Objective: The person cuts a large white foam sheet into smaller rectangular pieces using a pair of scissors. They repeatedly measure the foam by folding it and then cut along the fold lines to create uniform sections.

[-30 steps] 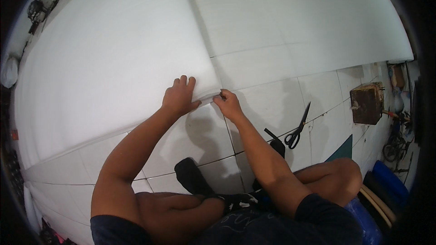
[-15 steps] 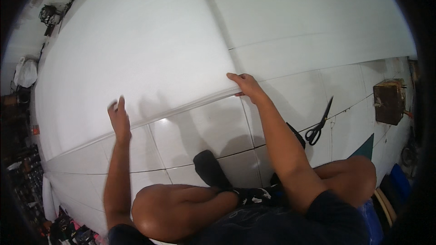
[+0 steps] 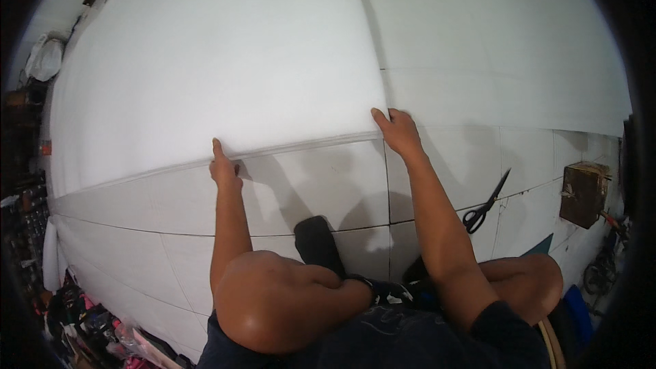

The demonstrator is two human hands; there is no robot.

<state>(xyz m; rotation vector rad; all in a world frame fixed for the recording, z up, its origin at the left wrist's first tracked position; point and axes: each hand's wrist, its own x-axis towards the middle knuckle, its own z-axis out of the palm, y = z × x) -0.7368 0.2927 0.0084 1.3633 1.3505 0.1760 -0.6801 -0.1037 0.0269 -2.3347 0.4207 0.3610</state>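
Note:
A large white layered sheet [image 3: 225, 61] lies flat over the floor, its several thin layers showing along the near edge. My left hand [image 3: 224, 167] is at that near edge, thumb on the top face and fingers curled by the rim. At the near right corner, my right hand [image 3: 400, 131] pinches the edge, its thumb on top and its other fingers over the right side. Black-handled scissors [image 3: 486, 206] lie on the tiles to the right of my right forearm.
A pale thin sheet [image 3: 506, 48] covers the tiles at the far right. Nearer on that side is a worn brown box [image 3: 584, 195]. A white plastic bag [image 3: 45, 58] and mixed clutter [image 3: 89, 328] line the left side. My folded legs and dark-socked foot [image 3: 318, 246] are close by.
My left hand has come down from above the sheet to its near edge and now grips there. My right hand stays at the corner. The whole view has shifted slightly.

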